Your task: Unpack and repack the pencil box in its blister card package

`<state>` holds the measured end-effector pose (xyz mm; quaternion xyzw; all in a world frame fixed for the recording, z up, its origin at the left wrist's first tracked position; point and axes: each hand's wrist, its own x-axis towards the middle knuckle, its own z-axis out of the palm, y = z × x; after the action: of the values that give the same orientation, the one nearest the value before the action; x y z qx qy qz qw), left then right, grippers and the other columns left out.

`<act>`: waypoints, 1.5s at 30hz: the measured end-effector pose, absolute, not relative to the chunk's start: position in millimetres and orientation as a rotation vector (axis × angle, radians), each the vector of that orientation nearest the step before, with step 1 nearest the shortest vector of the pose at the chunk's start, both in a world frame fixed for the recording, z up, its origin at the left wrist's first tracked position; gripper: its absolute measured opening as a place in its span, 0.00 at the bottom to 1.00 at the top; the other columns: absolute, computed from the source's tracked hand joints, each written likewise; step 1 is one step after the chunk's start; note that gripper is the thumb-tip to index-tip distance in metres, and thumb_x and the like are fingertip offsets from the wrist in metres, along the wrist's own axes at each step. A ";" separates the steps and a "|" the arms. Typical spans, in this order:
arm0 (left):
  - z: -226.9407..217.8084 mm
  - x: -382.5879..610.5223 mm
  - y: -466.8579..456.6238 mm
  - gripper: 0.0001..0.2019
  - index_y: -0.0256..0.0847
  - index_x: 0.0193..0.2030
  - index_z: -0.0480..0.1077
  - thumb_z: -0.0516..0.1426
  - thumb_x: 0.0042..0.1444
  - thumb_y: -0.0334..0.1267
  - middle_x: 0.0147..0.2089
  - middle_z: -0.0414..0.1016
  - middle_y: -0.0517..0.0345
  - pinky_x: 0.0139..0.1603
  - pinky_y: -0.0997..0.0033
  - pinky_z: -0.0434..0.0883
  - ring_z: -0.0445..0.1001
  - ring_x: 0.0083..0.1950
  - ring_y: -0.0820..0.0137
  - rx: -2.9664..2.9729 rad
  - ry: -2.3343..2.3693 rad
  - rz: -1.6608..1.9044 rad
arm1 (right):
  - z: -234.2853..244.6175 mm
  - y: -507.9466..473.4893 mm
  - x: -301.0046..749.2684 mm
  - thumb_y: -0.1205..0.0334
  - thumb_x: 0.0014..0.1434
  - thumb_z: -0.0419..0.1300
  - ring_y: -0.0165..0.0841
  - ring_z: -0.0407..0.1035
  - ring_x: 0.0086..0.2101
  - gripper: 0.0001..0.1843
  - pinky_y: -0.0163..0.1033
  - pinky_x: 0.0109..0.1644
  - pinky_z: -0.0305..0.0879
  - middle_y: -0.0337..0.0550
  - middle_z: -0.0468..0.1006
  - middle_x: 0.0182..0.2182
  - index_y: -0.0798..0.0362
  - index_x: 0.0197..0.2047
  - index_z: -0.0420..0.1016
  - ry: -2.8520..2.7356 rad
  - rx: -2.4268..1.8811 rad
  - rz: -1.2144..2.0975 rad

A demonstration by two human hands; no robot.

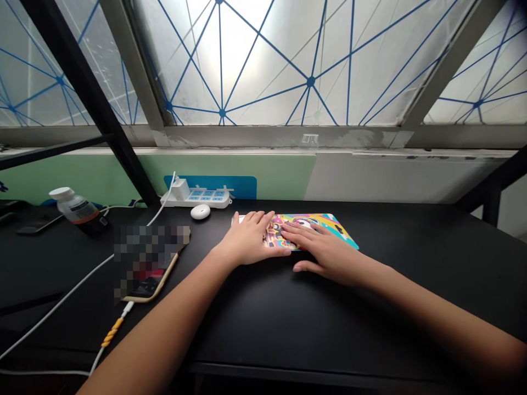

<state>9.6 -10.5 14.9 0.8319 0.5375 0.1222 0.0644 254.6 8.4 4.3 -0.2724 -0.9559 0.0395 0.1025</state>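
A flat, brightly coloured sheet or booklet with cartoon pictures lies on the black desk in front of me. Over its left part rests my left hand, fingers stretched out and thumb reaching right. My right hand lies across its middle with the fingers extended and the thumb apart, near the desk surface. A strip of white shows at the left end, beside my left fingers. Both hands cover much of the print, and neither grips anything.
Left of my arm a phone is plugged into a white cable. Behind it are a white earbud case, a power strip and a white-capped bottle. Black metal bars slant up on both sides. The desk meets the window wall.
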 end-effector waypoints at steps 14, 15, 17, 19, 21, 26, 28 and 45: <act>8.6 4.7 -7.6 0.49 0.44 0.72 0.54 0.45 0.53 0.77 0.76 0.47 0.39 0.68 0.27 0.41 0.43 0.76 0.44 2.584 1.582 0.346 | -1.1 26.9 354.3 0.41 0.64 0.55 0.54 0.63 0.63 0.29 0.66 0.62 0.61 0.51 0.71 0.63 0.45 0.63 0.69 -2.708 -1.154 -0.054; 10.5 6.2 -8.5 0.48 0.44 0.72 0.54 0.45 0.54 0.76 0.77 0.45 0.40 0.69 0.28 0.40 0.41 0.77 0.45 2.617 1.565 0.381 | -1.2 23.4 343.4 0.40 0.63 0.56 0.54 0.61 0.63 0.31 0.66 0.63 0.60 0.53 0.68 0.64 0.46 0.64 0.68 -2.711 -1.124 -0.099; 13.7 11.3 -11.0 0.46 0.43 0.73 0.52 0.44 0.57 0.74 0.78 0.41 0.42 0.71 0.32 0.40 0.37 0.78 0.49 2.671 1.537 0.480 | -1.5 15.6 315.1 0.40 0.63 0.57 0.53 0.57 0.66 0.35 0.65 0.65 0.59 0.55 0.62 0.68 0.48 0.67 0.64 -2.734 -1.052 -0.156; 14.8 17.6 -13.5 0.43 0.43 0.74 0.49 0.42 0.61 0.70 0.78 0.38 0.43 0.72 0.36 0.42 0.35 0.78 0.52 2.672 1.529 0.573 | -2.6 9.5 283.5 0.40 0.63 0.57 0.52 0.52 0.68 0.38 0.63 0.67 0.56 0.56 0.58 0.70 0.50 0.70 0.58 -2.774 -0.963 -0.173; 13.1 22.6 -14.8 0.41 0.44 0.75 0.44 0.40 0.64 0.68 0.78 0.36 0.43 0.72 0.38 0.44 0.34 0.78 0.53 2.619 1.534 0.610 | -5.4 7.0 253.9 0.41 0.64 0.57 0.51 0.49 0.69 0.40 0.63 0.68 0.54 0.57 0.58 0.69 0.52 0.71 0.56 -2.814 -0.884 -0.161; 5.6 16.9 -8.6 0.43 0.43 0.77 0.38 0.37 0.63 0.69 0.78 0.38 0.42 0.71 0.35 0.42 0.33 0.78 0.49 2.428 1.625 0.446 | -18.9 13.9 206.6 0.48 0.66 0.55 0.54 0.45 0.69 0.40 0.64 0.69 0.53 0.60 0.55 0.70 0.57 0.74 0.49 -2.765 -0.947 -0.242; 5.2 10.0 -4.4 0.44 0.41 0.77 0.38 0.36 0.63 0.69 0.78 0.38 0.43 0.72 0.37 0.41 0.32 0.78 0.49 2.364 1.656 0.406 | -23.2 18.1 201.7 0.52 0.68 0.53 0.53 0.48 0.69 0.36 0.62 0.68 0.54 0.60 0.57 0.69 0.57 0.74 0.49 -2.740 -0.929 -0.288; 12.8 -0.4 2.1 0.39 0.50 0.74 0.51 0.39 0.63 0.69 0.78 0.40 0.48 0.73 0.40 0.41 0.35 0.78 0.50 2.372 1.644 0.245 | -31.9 21.4 317.8 0.65 0.70 0.46 0.44 0.62 0.63 0.35 0.55 0.60 0.67 0.46 0.64 0.67 0.41 0.76 0.38 -2.647 -0.856 -0.528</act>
<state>-0.4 2.1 12.8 0.8128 0.5634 0.0838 0.1221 317.8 21.4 -31.9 -0.2988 -0.9235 -0.1842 0.1544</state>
